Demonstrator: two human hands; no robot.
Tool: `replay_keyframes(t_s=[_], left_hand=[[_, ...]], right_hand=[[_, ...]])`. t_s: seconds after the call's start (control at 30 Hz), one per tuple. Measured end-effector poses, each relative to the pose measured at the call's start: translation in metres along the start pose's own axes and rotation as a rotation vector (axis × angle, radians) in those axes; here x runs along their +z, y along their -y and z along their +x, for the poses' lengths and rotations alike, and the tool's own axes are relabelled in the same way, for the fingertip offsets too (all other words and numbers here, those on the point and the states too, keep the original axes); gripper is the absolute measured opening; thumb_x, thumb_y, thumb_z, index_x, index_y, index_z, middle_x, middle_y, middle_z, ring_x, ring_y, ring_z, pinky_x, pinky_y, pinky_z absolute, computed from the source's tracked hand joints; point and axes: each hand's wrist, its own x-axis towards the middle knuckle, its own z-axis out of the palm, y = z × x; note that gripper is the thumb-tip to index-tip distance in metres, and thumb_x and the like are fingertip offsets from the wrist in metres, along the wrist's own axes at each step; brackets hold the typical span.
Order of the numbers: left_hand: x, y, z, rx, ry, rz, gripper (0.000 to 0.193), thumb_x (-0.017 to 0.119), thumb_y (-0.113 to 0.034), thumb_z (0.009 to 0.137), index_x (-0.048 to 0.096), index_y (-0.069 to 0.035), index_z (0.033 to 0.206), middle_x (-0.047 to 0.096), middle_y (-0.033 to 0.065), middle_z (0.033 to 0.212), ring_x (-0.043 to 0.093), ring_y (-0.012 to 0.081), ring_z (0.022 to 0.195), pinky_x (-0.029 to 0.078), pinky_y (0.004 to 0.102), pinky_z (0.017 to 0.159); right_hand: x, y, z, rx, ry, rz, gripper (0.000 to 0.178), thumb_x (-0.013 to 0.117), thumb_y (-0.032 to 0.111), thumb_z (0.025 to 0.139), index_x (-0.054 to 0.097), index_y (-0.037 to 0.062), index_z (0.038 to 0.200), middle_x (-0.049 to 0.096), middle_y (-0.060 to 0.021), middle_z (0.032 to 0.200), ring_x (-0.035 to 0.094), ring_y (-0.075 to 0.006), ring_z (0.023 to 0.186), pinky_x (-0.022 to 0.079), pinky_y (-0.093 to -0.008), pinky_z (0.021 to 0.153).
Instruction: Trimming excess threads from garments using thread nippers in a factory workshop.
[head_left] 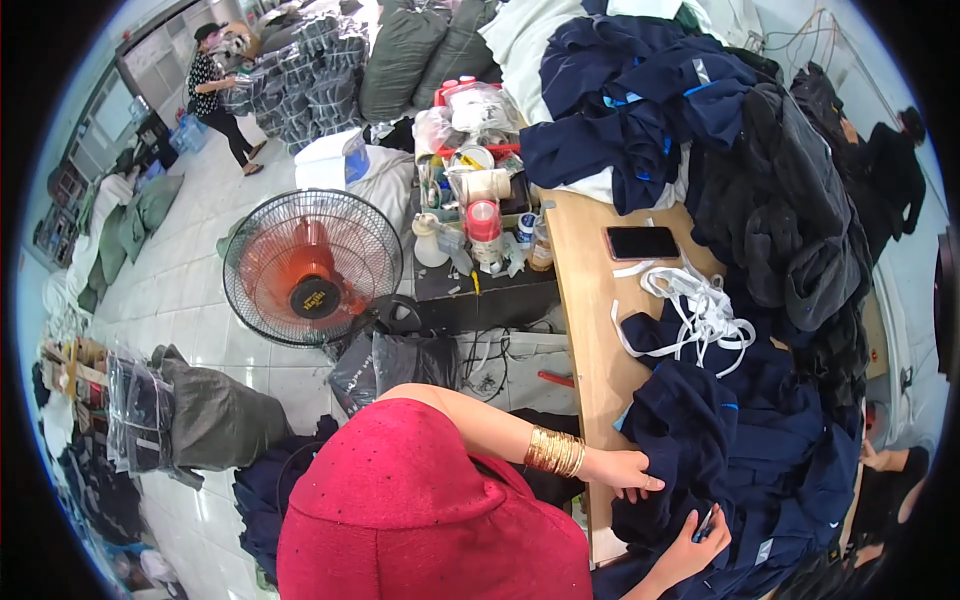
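Hands on dark navy cloth at the near end of the counter (585,300). Left hand (625,468), gold bangles (555,452) at the wrist, pinches a fold of the navy garment (700,440) at its left edge, fingers closed on the fabric. Right hand (690,545) lies lower on the same garment, fingers curled around a small dark object (706,522); too small to tell what it is. Garment is soft, matte, rumpled, heaped rather than flat; no clear long axis, though the heap runs along the counter away from the person. A small blue tab shows on one fold.

Just beyond the garment: tangle of white cord (700,310), loose loops. Further beyond the garment, a black phone (641,242) lies flat on bare tan wood, long side across the counter. Past it, a pile of navy and black clothes (700,110), some with blue and grey trim.

Left of the garment, off the counter: round wire-cage fan (312,268) with orange blades and a yellow hub label; a low dark stand with bottles, a red-capped jar (483,225) and clear bags. Grey sacks (215,415) on the white tiled floor.
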Motion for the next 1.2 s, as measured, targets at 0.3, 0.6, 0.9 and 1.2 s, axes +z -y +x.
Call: replay_keyframes(t_s=[0.3, 0.6, 0.9, 1.2], left_hand=[[0.002, 0.01, -0.006, -0.074, 0.037, 0.095, 0.041, 0.05, -0.041, 0.088, 0.056, 0.0, 0.095, 0.059, 0.0054, 0.081, 0.056, 0.0117, 0.076, 0.046, 0.0259, 0.067], [-0.012, 0.005, -0.002, -0.075, -0.225, -0.589, 0.034, 0.061, -0.033, 0.082, 0.054, -0.013, 0.108, 0.058, -0.0032, 0.102, 0.052, 0.0121, 0.096, 0.041, 0.033, 0.082], [-0.007, 0.002, -0.009, -0.163, -0.146, -0.562, 0.035, 0.058, -0.037, 0.085, 0.052, -0.016, 0.112, 0.057, -0.0052, 0.102, 0.051, 0.0086, 0.092, 0.042, 0.0273, 0.077], [-0.016, 0.0, -0.01, -0.097, -0.411, -0.677, 0.05, 0.057, -0.048, 0.082, 0.044, -0.014, 0.117, 0.056, -0.005, 0.105, 0.053, 0.0094, 0.093, 0.04, 0.029, 0.08]], right_hand=[[0.006, 0.004, 0.002, 0.027, 0.016, -0.054, 0.028, 0.062, 0.009, 0.08, 0.055, -0.0004, 0.106, 0.054, -0.0101, 0.1, 0.058, -0.0234, 0.094, 0.045, -0.0308, 0.082], [0.003, 0.005, 0.003, 0.004, 0.015, -0.096, 0.024, 0.061, 0.008, 0.081, 0.055, -0.0008, 0.103, 0.055, -0.0099, 0.099, 0.058, -0.0232, 0.092, 0.045, -0.0301, 0.08], [0.003, 0.0, -0.001, 0.053, 0.012, -0.016, 0.019, 0.06, 0.006, 0.082, 0.054, -0.0019, 0.098, 0.054, -0.0104, 0.098, 0.059, -0.0229, 0.091, 0.047, -0.0295, 0.078], [0.0, -0.006, -0.007, 0.061, -0.005, 0.022, 0.015, 0.058, 0.002, 0.082, 0.053, -0.0023, 0.095, 0.051, -0.0096, 0.099, 0.059, -0.0214, 0.09, 0.047, -0.028, 0.081]])
